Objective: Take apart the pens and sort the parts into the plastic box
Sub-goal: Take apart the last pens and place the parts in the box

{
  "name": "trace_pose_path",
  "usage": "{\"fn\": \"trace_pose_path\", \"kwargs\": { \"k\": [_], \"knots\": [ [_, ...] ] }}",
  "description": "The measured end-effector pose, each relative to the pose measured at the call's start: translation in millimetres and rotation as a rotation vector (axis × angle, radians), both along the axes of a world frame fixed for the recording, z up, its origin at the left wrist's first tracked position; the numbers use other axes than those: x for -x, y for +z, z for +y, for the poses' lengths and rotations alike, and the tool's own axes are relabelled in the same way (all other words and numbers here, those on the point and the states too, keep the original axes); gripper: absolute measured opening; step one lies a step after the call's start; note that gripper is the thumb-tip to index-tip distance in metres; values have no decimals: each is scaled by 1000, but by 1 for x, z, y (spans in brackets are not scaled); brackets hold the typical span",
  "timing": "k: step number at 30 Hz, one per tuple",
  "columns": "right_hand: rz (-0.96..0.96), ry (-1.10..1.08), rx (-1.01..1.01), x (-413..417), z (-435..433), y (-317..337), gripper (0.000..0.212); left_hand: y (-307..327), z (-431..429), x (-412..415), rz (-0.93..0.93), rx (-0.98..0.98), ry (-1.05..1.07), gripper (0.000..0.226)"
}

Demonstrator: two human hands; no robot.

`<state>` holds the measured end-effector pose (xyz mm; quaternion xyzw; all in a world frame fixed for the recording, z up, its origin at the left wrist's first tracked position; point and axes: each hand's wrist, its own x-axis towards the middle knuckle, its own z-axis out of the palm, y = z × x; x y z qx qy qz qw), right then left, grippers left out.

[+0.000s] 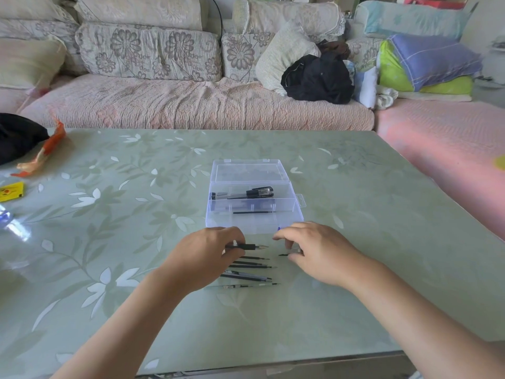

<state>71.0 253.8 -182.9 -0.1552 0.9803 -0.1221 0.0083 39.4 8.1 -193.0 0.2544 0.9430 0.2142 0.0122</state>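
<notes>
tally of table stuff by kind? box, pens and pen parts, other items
Plastic box: 1
Pen held in left hand: 1
Refills or pens lying loose under the hands: about 5, partly hidden
Other items at the left edge: about 4
Total: about 11

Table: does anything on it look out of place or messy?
Nothing in the pen work looks off: the box sits open and square, and the refills lie in a neat row. The only stray thing is an orange wrapper, crumpled at the far left of the table.

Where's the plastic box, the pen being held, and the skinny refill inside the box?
plastic box point(254, 228), head view, front wall.
pen point(250, 246), head view, black grip.
refill point(252, 212), head view, middle.
</notes>
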Motion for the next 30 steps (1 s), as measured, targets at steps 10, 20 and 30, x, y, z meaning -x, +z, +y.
{"fn": "trace_pose_path", "kwargs": {
  "k": [10, 20, 30],
  "knots": [
    [84, 88, -23, -2, -29, 4, 29, 0, 7, -6, 49, -35, -34, 12],
    [245, 93, -53, 3, -34, 0, 21, 6, 7, -8, 24, -12, -6, 10],
    [230, 16, 87, 1, -36, 6, 10, 5, 6, -6, 20, 22, -16, 21]
  ]
}}
